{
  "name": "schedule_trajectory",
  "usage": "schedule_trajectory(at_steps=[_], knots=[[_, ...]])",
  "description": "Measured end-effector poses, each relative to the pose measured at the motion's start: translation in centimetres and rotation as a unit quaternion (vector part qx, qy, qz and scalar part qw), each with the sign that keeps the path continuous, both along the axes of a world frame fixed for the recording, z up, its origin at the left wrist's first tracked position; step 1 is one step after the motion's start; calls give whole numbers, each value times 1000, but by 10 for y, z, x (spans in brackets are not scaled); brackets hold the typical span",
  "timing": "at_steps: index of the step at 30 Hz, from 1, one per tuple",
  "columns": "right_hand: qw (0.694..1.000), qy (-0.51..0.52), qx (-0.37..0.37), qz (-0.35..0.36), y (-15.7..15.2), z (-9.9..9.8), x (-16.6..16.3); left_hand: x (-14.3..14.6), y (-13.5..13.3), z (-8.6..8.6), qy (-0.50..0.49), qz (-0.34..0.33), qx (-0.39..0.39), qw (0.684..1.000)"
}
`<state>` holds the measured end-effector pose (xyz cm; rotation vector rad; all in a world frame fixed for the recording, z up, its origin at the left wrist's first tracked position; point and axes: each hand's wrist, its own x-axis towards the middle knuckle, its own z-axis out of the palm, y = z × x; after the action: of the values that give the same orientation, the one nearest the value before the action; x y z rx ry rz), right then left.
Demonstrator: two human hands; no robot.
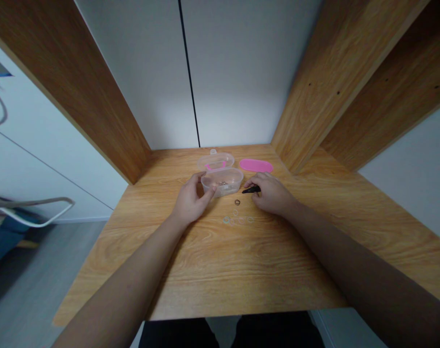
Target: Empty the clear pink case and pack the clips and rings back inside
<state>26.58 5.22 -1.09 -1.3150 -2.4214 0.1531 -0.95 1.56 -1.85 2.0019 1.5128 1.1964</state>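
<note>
My left hand (191, 198) grips the left side of a clear oval plastic box (229, 186), thumb in front and fingers behind. The box stands with its hinged lid (220, 161) laid back, and a few small shiny pieces (223, 183) lie inside, too small to name. Just right of the box, my right hand (269, 192) pinches a small black tapered tool (251, 190), its tip pointing left; I cannot tell its exact kind. Below that tip lies a dark thin ring (237, 202). Several pale thin rings (241, 221) and a bluish ring (226, 220) lie nearer to me.
A pink oval tray or cover (256, 166) lies flat behind my right hand. The wooden tabletop (242, 270) is bounded by a white back panel (227, 96), a left wooden panel (107, 96) and a right wooden upright (314, 106). Cables (35, 205) hang at the far left.
</note>
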Motion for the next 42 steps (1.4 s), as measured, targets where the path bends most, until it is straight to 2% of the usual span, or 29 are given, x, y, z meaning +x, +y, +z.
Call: schedule_trajectory(at_steps=[8,15,24,30,42], knots=[[997,53,-2,49,-1,-1,-5,0,0,-1,0,5,3,1000],[1000,26,-1,16,-2,1,-4,-1,1,-3,6,6,6,1000],[998,51,-3,42,-1,-3,-6,0,0,0,2,6,12,1000],[993,96,-48,49,-4,0,-9,0,0,-2,2,10,5,1000],[990,116,-49,59,-1,0,-5,0,-1,0,7,14,5,1000]])
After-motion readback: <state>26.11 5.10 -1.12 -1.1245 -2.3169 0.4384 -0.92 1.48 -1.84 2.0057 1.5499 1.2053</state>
